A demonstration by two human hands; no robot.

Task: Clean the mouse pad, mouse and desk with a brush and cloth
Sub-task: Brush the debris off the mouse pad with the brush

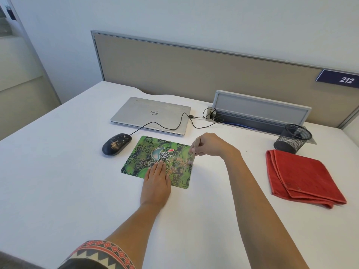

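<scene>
At the centre of the frame, the left hand (pixel 156 181) lies flat, fingers together, on the green Logitech-lettered mouse pad (pixel 144 158). The right hand (pixel 211 145) pinches a brush (pixel 193 152) over crumbs (pixel 181 162) at the pad's right edge. The crumbed mouse (pixel 116 144) sits left, a Dell laptop (pixel 151 113) behind, red cloth (pixel 303 177) right; a sign (pixel 339 77) reads 212.

The white desk (pixel 58 181) is carrying a green pad (pixel 147 152) at its middle, a black mouse (pixel 116 144) lying just left of it, a closed laptop (pixel 151 115) sitting behind both, a folded red cloth (pixel 303 177) lying well to the right and a mesh cup (pixel 293 138) standing just behind the cloth.
</scene>
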